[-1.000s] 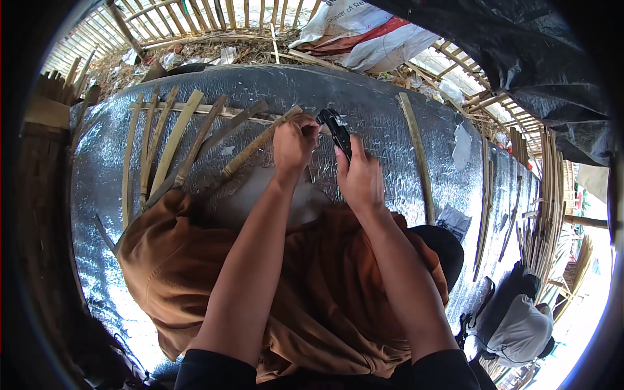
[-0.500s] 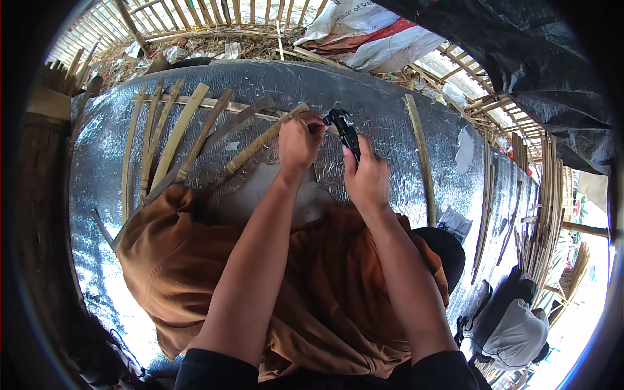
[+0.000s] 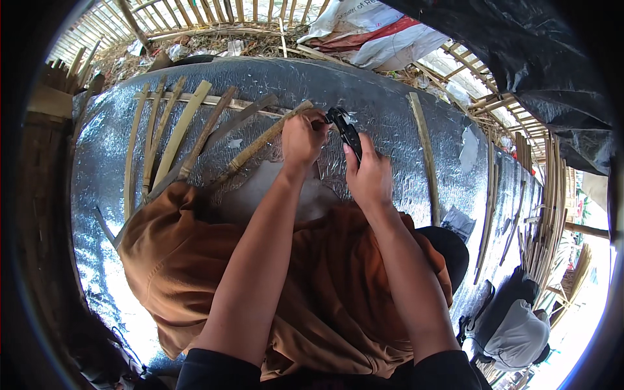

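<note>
My right hand (image 3: 371, 172) grips a short black hammer (image 3: 348, 135) by its handle, the thumb lying along it. The hammer's head is close against the fingertips of my left hand (image 3: 302, 138). Those fingers are pinched together, and whatever is between them is too small to make out. Under my left hand a round-edged bamboo strip (image 3: 258, 144) slants up to a long cross slat (image 3: 218, 101). Several more bamboo strips (image 3: 170, 146) lean across that slat to the left, fanned out on the silver foil sheet (image 3: 383, 104).
Brown cloth (image 3: 214, 260) covers my lap. One loose bamboo strip (image 3: 424, 153) lies to the right. Further right, a bundle of thin sticks (image 3: 547, 214) stands near a seated person in a light top (image 3: 517, 335). Black plastic sheeting (image 3: 552, 84) hangs at the upper right.
The whole view has shifted a little. Both hands keep nearly the same place and grip, with the hammer's head still beside my left fingertips.
</note>
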`<state>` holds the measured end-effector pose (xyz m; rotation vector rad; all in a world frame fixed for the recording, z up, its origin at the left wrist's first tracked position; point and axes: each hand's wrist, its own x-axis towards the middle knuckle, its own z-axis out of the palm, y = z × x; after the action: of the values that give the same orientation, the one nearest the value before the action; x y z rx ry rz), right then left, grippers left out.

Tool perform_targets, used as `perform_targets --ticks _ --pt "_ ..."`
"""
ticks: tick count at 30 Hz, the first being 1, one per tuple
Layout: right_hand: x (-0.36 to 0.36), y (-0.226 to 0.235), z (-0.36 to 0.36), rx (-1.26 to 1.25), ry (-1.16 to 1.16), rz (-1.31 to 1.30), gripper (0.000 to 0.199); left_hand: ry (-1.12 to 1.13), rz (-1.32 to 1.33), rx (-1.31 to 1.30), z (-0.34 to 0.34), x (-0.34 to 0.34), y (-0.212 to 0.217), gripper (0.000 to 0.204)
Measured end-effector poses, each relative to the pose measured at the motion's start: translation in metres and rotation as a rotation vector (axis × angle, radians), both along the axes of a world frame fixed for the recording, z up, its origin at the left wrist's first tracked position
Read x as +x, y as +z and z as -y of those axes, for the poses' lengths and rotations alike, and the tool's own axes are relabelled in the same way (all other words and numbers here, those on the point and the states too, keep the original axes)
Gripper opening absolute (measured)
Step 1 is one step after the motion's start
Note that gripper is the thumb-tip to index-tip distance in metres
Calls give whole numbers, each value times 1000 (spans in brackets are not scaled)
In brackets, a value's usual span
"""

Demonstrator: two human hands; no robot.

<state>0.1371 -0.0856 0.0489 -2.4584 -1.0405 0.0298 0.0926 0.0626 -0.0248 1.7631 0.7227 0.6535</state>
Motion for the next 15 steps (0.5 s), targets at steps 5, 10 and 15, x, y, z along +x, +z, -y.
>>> perform_targets --ticks 5,10,15 --pt "2 5 -1 165 -48 7 36 11 35 19 -1 2 -8 9" --pt "8 -3 3 110 -27 99 37 -5 60 1 1 4 -7 7" --pt "1 2 4 12 18 104 36 -12 54 32 -1 3 -8 7"
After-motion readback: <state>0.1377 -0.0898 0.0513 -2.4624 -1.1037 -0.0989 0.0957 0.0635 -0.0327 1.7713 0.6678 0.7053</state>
